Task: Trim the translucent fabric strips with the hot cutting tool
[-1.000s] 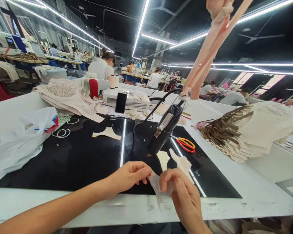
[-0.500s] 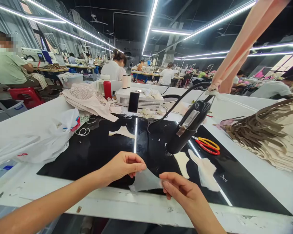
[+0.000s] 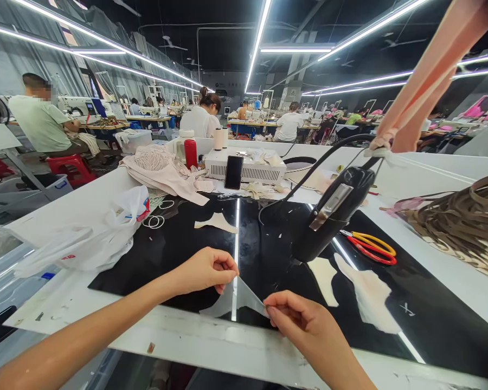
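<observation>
two spots on a sheer piece (image 3: 246,299) are pinched by left hand (image 3: 205,271) and right hand (image 3: 303,322) fingers (image 3: 228,276), likely to hold its edge taut.

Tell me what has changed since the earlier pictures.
The left hand and right hand have shifted leftward over the black mat; the translucent sheet, earlier hanging bunched between them, is now spread between their fingertips. The view has swung left. The red-and-yellow-handled tool and cream pieces stayed put.
</observation>
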`<state>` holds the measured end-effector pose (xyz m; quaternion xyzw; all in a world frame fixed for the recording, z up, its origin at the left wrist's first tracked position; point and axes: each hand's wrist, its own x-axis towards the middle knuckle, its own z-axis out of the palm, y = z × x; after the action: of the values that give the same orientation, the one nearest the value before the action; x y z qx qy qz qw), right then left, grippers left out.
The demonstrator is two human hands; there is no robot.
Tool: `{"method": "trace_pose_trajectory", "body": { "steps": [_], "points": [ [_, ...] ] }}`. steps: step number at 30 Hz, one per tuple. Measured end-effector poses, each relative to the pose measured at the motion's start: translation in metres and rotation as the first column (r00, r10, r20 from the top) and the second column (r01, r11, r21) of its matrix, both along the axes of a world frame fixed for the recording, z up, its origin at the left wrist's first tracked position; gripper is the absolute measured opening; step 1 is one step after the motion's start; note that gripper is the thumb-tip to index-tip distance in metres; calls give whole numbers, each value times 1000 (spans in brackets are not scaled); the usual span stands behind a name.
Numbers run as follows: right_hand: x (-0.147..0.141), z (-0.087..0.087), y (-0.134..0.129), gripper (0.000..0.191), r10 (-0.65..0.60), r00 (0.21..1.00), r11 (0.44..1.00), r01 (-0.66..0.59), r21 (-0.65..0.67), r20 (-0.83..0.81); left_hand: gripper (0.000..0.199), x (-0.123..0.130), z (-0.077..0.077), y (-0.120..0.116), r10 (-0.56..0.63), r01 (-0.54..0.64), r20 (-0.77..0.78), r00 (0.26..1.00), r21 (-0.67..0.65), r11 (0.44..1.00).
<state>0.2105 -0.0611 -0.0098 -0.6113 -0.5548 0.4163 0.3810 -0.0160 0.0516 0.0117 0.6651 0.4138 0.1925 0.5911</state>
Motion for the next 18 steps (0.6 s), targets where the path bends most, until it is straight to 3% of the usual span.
{"method": "trace_pose_trajectory", "body": {
  "steps": [6, 10, 15, 18],
  "points": [
    [4, -18, 18, 22, 53, 956, 976, -111, 188, 289, 20, 10, -15, 21, 17, 0, -94, 995, 176, 984],
    [3, -21, 24, 24, 15, 913, 924, -169, 343, 408, 19, 9, -22, 27, 108, -58, -107, 988, 395, 917],
    [23, 6, 3, 15, -104, 965, 902, -11, 433, 240, 19, 1, -28, 24, 162, -84, -93, 982, 557, 826],
    [57, 11, -21, 6, -30, 998, 847, 0, 532, 47, 20, -1, -30, 22, 174, -99, -76, 982, 576, 811]
  ]
}}
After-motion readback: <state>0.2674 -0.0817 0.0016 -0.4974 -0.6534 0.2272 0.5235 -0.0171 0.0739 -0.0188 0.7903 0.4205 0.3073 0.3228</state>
